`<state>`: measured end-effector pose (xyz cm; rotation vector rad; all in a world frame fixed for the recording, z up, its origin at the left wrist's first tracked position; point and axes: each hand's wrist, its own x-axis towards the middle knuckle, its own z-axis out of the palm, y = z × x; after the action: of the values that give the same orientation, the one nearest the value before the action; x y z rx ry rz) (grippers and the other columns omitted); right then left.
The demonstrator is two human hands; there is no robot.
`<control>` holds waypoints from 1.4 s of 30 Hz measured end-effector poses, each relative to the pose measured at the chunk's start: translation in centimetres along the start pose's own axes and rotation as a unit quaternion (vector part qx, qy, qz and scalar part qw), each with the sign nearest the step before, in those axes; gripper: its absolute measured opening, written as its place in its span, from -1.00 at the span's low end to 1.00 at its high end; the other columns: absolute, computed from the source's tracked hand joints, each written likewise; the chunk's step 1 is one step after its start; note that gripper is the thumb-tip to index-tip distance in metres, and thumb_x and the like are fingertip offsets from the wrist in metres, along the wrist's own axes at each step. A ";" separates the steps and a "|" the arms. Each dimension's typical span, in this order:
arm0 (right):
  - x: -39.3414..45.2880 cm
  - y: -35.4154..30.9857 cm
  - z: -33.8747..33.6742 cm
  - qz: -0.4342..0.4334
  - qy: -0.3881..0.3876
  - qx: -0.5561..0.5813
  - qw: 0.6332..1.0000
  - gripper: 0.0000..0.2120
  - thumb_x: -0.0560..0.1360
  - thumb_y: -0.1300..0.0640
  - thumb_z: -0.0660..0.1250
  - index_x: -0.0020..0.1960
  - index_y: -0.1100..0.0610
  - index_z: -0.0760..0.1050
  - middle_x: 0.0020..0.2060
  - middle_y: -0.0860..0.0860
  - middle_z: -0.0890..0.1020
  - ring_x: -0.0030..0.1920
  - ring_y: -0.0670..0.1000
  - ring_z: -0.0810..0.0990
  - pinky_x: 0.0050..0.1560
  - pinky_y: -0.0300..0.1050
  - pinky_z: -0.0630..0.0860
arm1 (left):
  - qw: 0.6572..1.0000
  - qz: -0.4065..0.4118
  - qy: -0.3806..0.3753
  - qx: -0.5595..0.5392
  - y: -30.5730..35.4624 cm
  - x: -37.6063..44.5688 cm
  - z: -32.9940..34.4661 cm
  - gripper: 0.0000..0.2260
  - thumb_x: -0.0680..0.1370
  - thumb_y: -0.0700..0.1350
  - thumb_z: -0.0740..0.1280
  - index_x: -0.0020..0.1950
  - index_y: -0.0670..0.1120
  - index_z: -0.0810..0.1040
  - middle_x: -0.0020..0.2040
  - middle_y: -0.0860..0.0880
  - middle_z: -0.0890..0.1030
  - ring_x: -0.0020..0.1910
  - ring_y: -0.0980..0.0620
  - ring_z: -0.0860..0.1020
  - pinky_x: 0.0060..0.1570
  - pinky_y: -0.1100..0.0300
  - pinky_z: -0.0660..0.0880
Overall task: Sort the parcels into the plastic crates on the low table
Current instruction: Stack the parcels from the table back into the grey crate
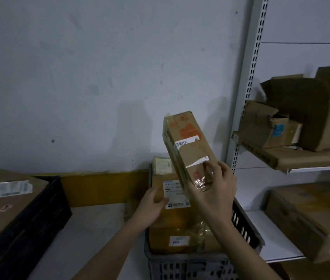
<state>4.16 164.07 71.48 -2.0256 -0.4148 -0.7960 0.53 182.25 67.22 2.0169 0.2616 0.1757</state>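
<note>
My right hand (214, 186) grips the lower end of a slim brown cardboard parcel (188, 146) with orange print and a barcode label, held tilted above the grey plastic crate (188, 265). Inside that crate lie brown parcels (172, 223) with white labels. My left hand (152, 205) rests against the left side of the upper parcel in the crate, fingers loosely bent along its face. A black crate (38, 215) at the left holds a large cardboard box (0, 205) with a white label.
The crates stand on a low white table (95, 229) against a grey wall with a yellow strip. A metal shelf rack (241, 118) at the right carries opened cardboard boxes (293, 122) above and sealed boxes (311, 217) below.
</note>
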 end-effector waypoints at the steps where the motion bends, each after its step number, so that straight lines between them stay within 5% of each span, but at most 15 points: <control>1: 0.0 0.2 -0.3 0.004 0.001 0.005 1.000 -0.31 0.33 -0.19 0.48 0.38 -0.08 0.35 0.32 0.01 0.38 0.27 0.05 0.35 0.22 0.13 0.42 | 1.000 -0.007 -0.005 0.028 -0.6 0.0 0.2 -0.50 0.63 0.07 0.26 0.56 0.13 0.22 0.58 0.07 0.15 0.53 -0.01 0.19 0.42 0.00 0.29; 9: 0.8 5.7 -4.2 0.167 -0.009 0.081 0.983 -0.38 0.39 -0.24 0.40 0.36 -0.08 0.32 0.18 0.00 0.41 0.21 0.09 0.46 0.17 0.22 0.53 | 1.000 -0.012 0.004 0.026 -1.8 -0.4 1.5 -0.62 0.69 -0.01 0.15 0.52 0.12 0.30 0.61 0.09 -0.01 0.57 0.01 0.06 0.40 0.13 0.24; 15: -0.3 9.1 -6.9 0.246 -0.093 0.002 0.965 -0.44 0.46 -0.22 0.37 0.36 -0.06 0.29 0.19 0.10 0.43 0.12 0.12 0.48 0.13 0.14 0.53 | 0.998 -0.007 0.034 0.056 -1.8 -0.4 2.0 -0.65 0.69 -0.06 0.14 0.48 0.12 0.37 0.62 0.04 0.02 0.58 -0.04 0.05 0.46 0.05 0.17; 23: -2.8 8.6 -6.5 0.209 -0.131 -0.073 0.966 -0.49 0.43 -0.28 0.36 0.25 -0.09 0.28 0.06 0.01 0.34 0.07 0.14 0.47 0.00 0.11 0.57 | 0.997 0.005 0.044 0.066 -2.1 -0.6 2.2 -0.65 0.69 -0.06 0.15 0.48 0.12 0.39 0.62 0.05 0.04 0.58 -0.03 0.05 0.46 0.02 0.14; 29: -3.1 7.4 -6.3 0.119 -0.158 -0.176 0.964 -0.40 0.43 -0.28 0.33 0.36 -0.09 0.23 0.00 0.01 0.28 0.10 0.13 0.40 -0.05 0.01 0.50 | 0.997 0.003 0.051 0.061 -2.4 -0.5 2.2 -0.66 0.69 -0.06 0.16 0.47 0.13 0.40 0.62 0.04 0.05 0.57 -0.03 0.06 0.45 0.03 0.16; 38: -3.3 7.4 -3.1 0.159 -0.299 -0.213 0.917 -0.18 0.38 -0.54 0.12 0.45 -0.05 0.19 0.39 0.12 0.32 0.39 0.19 0.31 0.33 0.25 0.38 | 0.997 -0.003 0.055 0.063 -1.7 -0.9 2.6 -0.65 0.69 -0.04 0.16 0.49 0.13 0.36 0.62 0.05 0.02 0.58 -0.02 0.03 0.46 0.03 0.16; 42: -1.6 6.4 -3.2 0.137 -0.232 -0.183 0.946 -0.37 0.52 -0.38 0.02 0.40 0.00 0.35 0.38 0.09 0.39 0.37 0.15 0.33 0.31 0.24 0.39 | 0.998 -0.017 0.052 0.020 -1.2 -0.9 2.1 -0.61 0.68 -0.05 0.20 0.51 0.13 0.33 0.62 0.08 0.04 0.58 0.01 0.02 0.49 -0.01 0.12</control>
<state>5.39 157.96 67.72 -2.5570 -0.2448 -0.2250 0.02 180.70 65.14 2.0441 0.3672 0.2577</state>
